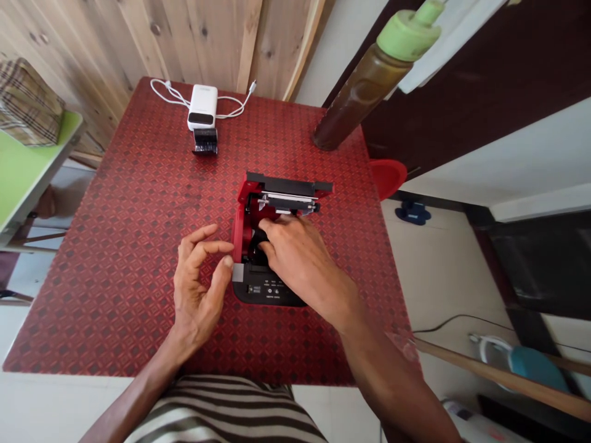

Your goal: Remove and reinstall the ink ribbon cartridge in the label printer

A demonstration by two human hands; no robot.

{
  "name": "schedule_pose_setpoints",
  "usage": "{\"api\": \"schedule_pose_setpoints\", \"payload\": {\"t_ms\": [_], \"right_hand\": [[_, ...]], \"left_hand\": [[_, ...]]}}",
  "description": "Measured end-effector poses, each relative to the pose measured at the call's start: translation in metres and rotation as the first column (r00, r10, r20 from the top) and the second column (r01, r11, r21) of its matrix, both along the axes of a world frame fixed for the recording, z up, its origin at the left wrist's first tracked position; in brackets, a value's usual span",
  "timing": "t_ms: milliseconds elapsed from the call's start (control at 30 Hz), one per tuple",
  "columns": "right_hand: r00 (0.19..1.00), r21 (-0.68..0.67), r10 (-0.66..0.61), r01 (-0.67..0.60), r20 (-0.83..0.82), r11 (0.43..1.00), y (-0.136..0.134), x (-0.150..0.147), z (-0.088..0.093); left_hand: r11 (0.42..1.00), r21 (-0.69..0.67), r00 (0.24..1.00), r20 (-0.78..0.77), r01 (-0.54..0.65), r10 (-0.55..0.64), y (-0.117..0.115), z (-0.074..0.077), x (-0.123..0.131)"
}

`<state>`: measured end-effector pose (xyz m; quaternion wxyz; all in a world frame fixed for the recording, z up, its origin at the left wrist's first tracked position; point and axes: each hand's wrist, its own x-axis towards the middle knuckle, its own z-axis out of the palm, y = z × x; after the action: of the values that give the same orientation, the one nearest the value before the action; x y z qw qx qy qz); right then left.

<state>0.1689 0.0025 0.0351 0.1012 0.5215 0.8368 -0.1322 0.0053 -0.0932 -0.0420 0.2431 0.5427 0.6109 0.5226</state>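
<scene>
A small red and black printer [270,289] sits with its lid raised in the middle of the red patterned table [138,246]. My right hand [300,258] reaches down into its open compartment, fingers curled inside; what they touch is hidden. My left hand [201,283] rests beside the printer's left wall, fingers apart, with the thumb tip touching the grey corner of the casing. It holds nothing.
A white power bank [202,106] with a white cable [166,92] and a small black part [205,141] lie at the table's far side. A tall brown bottle [364,86] with a green cap stands far right. A green table [28,166] stands to the left.
</scene>
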Motion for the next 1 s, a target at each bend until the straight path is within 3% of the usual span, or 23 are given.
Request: {"api": "schedule_pose_setpoints", "payload": {"t_ms": [267,367,533,767,1000], "right_hand": [[0.986,0.032,0.004,0.001,-0.164,0.999,-0.004,0.005,-0.007],[0.949,0.070,0.003,0.020,-0.314,0.997,-0.013,0.018,-0.004],[0.854,0.145,0.118,-0.050,-0.507,0.988,-0.030,0.036,0.005],[0.859,0.001,0.128,-0.146,-0.495,0.989,-0.030,0.029,0.004],[0.792,-0.102,0.058,-0.149,-0.607,0.984,-0.021,0.035,0.000]], "left_hand": [[1.000,-0.012,1.000,0.006,-0.004,0.004,-0.001,-0.003,-0.002],[1.000,-0.014,1.000,0.006,-0.009,0.009,-0.002,-0.004,-0.004],[1.000,-0.012,1.000,0.006,-0.004,0.004,0.000,-0.005,-0.005],[1.000,-0.014,1.000,-0.011,-0.013,0.012,0.000,-0.004,-0.005],[1.000,-0.022,1.000,-0.006,-0.020,0.020,0.000,-0.007,-0.007]]}}
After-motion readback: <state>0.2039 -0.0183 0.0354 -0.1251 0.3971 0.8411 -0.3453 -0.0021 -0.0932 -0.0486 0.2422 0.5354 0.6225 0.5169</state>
